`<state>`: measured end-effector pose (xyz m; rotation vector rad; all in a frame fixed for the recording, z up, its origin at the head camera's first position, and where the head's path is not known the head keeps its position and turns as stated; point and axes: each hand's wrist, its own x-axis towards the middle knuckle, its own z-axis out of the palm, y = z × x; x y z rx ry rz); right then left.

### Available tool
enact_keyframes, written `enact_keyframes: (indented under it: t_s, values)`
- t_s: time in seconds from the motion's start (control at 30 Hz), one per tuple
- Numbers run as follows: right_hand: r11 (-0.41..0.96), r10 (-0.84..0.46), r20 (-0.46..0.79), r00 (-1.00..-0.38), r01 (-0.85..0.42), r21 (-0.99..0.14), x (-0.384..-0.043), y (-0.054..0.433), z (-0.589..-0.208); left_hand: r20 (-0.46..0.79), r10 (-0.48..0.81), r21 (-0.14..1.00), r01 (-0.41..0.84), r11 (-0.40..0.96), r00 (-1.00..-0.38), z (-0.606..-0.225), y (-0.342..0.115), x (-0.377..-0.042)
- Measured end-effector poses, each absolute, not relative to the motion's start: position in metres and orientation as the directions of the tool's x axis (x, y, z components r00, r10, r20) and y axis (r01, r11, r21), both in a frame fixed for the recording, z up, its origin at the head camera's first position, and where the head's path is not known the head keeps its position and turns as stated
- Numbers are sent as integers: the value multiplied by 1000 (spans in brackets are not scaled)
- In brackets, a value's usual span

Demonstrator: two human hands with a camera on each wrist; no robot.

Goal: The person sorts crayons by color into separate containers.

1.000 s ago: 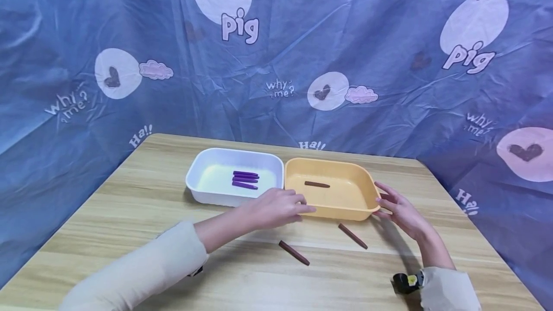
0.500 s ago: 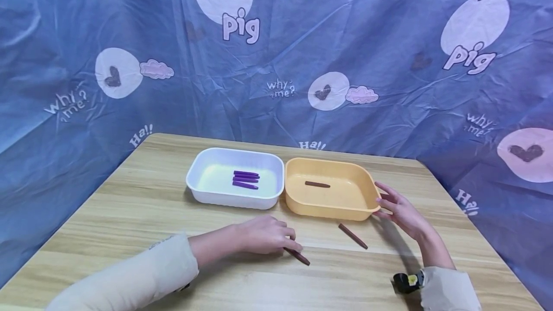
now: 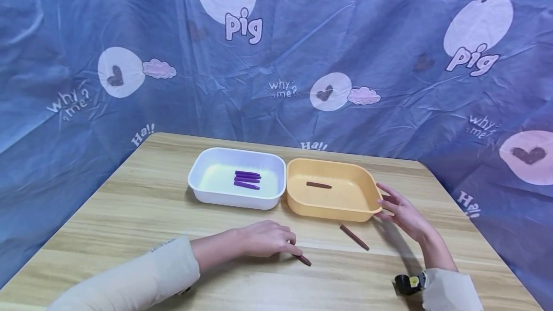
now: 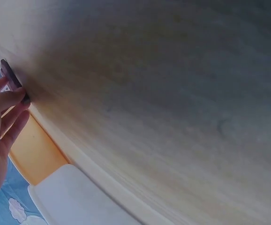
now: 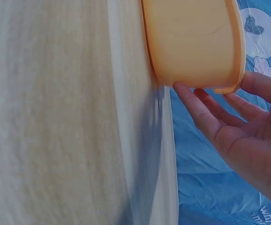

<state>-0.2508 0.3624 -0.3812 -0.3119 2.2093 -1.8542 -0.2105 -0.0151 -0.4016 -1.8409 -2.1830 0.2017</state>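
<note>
My left hand (image 3: 269, 240) is low over the table and pinches a brown crayon (image 3: 304, 259) between thumb and fingers. The left wrist view shows the dark crayon (image 4: 14, 80) at the fingertips. On the right, my right hand (image 3: 405, 212) grips the end of the yellow tray (image 3: 330, 213), with thumb and fingers spread about its rim and outer wall. Inside that tray lies one brown crayon (image 3: 318, 185). A further brown crayon (image 3: 354, 237) rests on the table in front of it.
A white tray (image 3: 235, 199) stands against the yellow tray's left side, with several purple crayons (image 3: 247, 185) in it. Both stand on a wood-grain table (image 3: 129, 215). A blue printed cloth (image 3: 276, 52) hangs behind the table and at its sides.
My left hand has come away from the yellow tray's front edge, moved down towards the near crayon and taken hold of it. The right hand has stayed at the tray.
</note>
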Motion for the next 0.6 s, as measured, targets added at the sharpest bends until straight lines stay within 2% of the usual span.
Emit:
enact_keyframes:
  t_s: [0.23,0.6]
  values:
    - [185,-313,-48,-949,-12,-983,-251,362,-381,90,979,-287,937,201,-182,-400,-14,-209]
    - [156,-311,-41,-949,-8,-988,-250,361,-380,118,979,-339,921,194,-163,-396,-14,-211]
